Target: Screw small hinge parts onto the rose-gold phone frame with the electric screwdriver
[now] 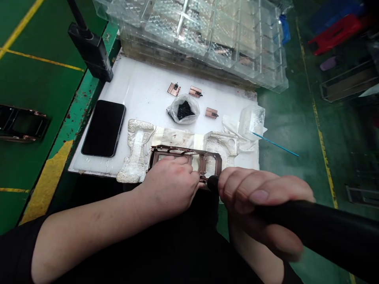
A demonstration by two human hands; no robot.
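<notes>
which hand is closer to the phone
Left. The left hand holds the copper frame just right of the phone; the right hand, gripping a black tool, sits farther right.

So on the white counter [142,90] there's a black phone [103,128] lying face up on the left side. Further back sits a little clear bag of black bits [183,109], with three small copper pieces [173,89] spread around it. A stack of clear plastic trays [207,31] runs along the far edge. A small clear box [251,120] sits at the right edge, with a thin blue stick [275,145] poking out over the green floor [284,118].
</notes>
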